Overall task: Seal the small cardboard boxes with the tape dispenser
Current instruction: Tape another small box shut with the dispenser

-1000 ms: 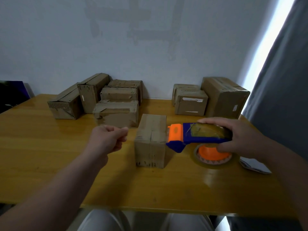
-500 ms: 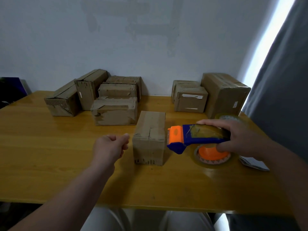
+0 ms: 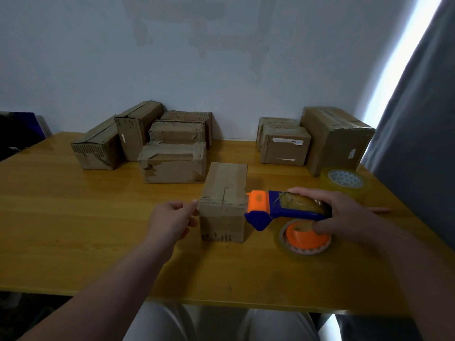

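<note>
Nothing legible tbh, the white stickers on the cardboard boxes along the table's far edge are too blurry.

Room was dim, bluish. Daylight came thru a blown-out window strip up-right of the grip of my right hand on the tape dispenser. Table had soft sheen left of grip. Frame edges bowed; forearms below looked blurry.
</note>
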Tool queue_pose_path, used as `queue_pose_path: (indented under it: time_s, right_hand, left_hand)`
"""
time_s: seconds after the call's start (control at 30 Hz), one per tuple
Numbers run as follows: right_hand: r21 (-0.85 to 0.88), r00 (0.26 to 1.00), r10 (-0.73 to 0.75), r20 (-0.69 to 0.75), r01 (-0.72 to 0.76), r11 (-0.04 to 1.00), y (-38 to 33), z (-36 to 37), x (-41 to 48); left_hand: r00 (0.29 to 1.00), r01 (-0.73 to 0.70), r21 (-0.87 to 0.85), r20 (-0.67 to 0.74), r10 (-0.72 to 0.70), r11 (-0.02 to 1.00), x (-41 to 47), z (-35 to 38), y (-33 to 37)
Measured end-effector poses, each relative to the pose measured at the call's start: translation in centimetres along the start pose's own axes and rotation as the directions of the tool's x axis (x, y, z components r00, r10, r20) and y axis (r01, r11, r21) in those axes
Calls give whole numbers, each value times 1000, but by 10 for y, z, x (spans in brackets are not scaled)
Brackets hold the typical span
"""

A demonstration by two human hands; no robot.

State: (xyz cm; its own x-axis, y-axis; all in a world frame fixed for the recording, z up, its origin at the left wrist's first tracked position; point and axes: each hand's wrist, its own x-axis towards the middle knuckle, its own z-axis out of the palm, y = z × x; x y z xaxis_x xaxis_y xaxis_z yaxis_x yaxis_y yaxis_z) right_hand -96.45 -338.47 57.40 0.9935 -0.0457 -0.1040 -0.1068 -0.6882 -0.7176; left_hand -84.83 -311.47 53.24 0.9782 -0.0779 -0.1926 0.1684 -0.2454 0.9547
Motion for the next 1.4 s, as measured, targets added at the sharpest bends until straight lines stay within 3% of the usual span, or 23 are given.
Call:
queue_pose_path:
  time_s: [0.1,0.17,0.27,0.33,0.47,0.67,0.73,0.8,0.83,0.9,1.03,1.23,1.4]
  right_hand:
    - [4,1000,18,-4,-18,1000,0,1,-1]
    - [4,1000,22,-6,-22,1000,-1,2,-2]
    - [3,1000,29,-12,-29,1000,-2,4,-2]
    - [4,1000,22,-16,-22,1000,-3,6,-2]
    - [1,999,26,-37,-26,1000,2,10,-2]
    - [56,998,30,-52,-27,998,6,15,-1]
    - [61,998,21,-52,-17,998,5,18,0]
    - [53,998,5,-67,-2,999,1,23,-1]
    - [45,997,-2,-74,5,999,-1,25,-1]
    - [31,996,-14,-85,16,999,-6,30,-1]
    - [18,996,-10,-90,11,1000,-10,35,-3]
    - [51,995,-36,-94,41,998,-8,15,-20]
    - [-15,998,-26,-50,25,1000,-1,-4,-35]
  left_hand:
    - [999,21,146,33,-26,989,-2,-1,-5]
    - [1000,-20,202,-20,25,979,-3,-2,-6]
    - [980,-142,89,-131,153,986,-12,-2,4]
    - [978,-193,7,-76,193,981,-23,3,11]
    - [967,-245,7,75,244,969,-38,11,5]
    - [967,-165,138,218,133,977,-36,-1,0]
    - [939,-340,432,208,275,836,-35,-6,7]
    - [823,-540,705,327,465,460,-34,-6,15]
    - [759,-609,734,429,490,300,-31,-4,19]
    - [692,-683,715,570,442,147,-26,1,24]
    - [652,-728,677,638,410,105,-18,4,25]
    - [677,-701,703,604,420,118,-16,5,22]
    - [658,-709,696,594,462,116,-17,6,24]
